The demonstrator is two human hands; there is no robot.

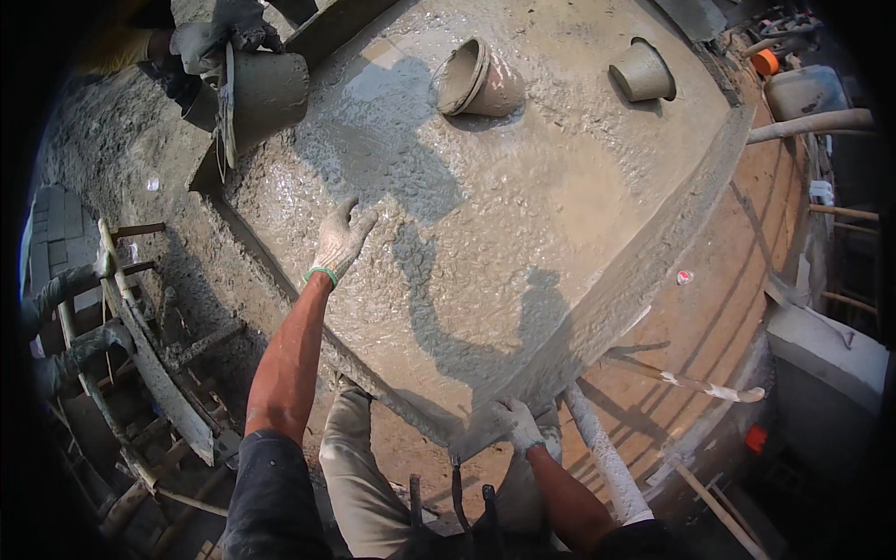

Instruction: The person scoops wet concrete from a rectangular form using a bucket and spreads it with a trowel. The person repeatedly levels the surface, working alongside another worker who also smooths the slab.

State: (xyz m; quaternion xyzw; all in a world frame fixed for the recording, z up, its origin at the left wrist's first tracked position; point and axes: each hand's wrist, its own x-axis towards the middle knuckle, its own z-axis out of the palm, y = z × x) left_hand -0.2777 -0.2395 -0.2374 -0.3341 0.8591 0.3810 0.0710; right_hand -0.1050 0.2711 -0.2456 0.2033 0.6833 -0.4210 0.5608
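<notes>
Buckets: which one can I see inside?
The middle bucket: its open mouth shows, whereas the right bucket and the upper-left bucket show mainly outer walls.

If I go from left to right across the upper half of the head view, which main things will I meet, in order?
First bucket, left hand, second bucket, third bucket, container.

From my remote screen I make out a building site: wet concrete (495,215), grey-caked buckets (504,91), a spattered pole (602,448).
</notes>
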